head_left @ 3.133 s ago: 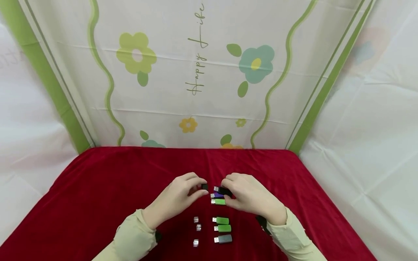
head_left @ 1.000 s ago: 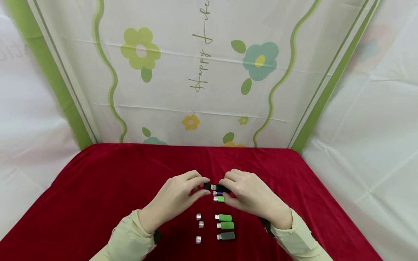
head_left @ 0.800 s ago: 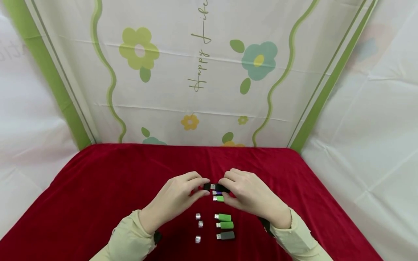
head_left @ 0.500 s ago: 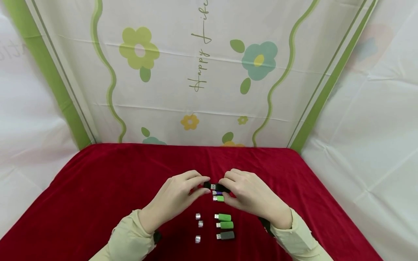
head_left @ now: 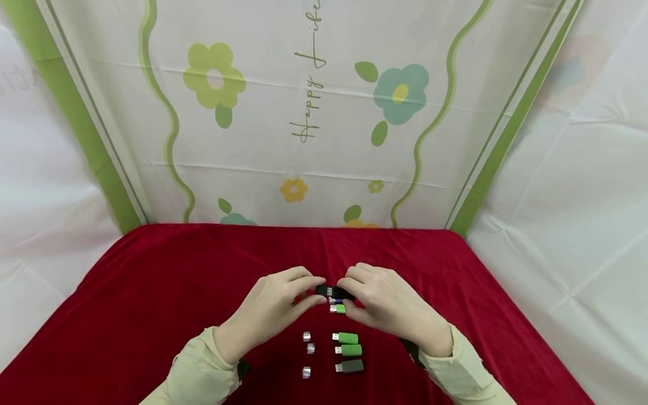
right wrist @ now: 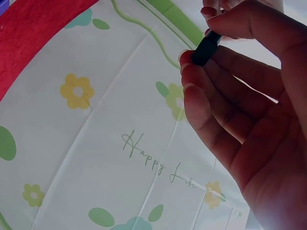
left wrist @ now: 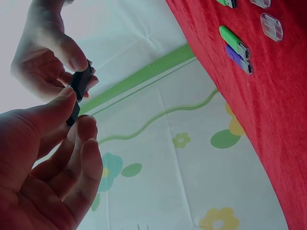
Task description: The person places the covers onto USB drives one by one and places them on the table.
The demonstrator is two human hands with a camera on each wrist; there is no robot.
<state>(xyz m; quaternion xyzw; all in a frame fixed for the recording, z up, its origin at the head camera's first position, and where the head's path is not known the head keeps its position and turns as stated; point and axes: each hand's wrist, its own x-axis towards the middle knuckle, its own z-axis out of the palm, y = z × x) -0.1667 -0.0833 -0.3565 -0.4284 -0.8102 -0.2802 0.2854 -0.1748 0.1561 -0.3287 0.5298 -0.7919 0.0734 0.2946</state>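
My left hand [head_left: 273, 301] pinches a small black cap [head_left: 321, 290] between thumb and fingers. Opposite it, my right hand [head_left: 387, 301] grips a black USB stick [head_left: 343, 293], its metal plug pointing left at the cap. Some of the plug still shows between the two black parts. The left wrist view has the cap [left wrist: 73, 115] in line with the stick [left wrist: 81, 80], both held up off the cloth. Under my right fingers lie a purple USB stick [head_left: 336, 301] and a light green USB stick [head_left: 337, 309], partly hidden by that hand.
Nearer me on the red cloth [head_left: 152, 315] lie a green USB stick [head_left: 347, 338], another green stick [head_left: 351, 350] and a grey stick [head_left: 352, 367]. Left of them are three clear caps, the middle cap [head_left: 310, 349] among them. A printed fabric wall [head_left: 263, 140] stands behind.
Since about three seconds ago, the black cap and the stick's plug have come closer together, narrowing the gap. Over the last second the hands have barely moved.
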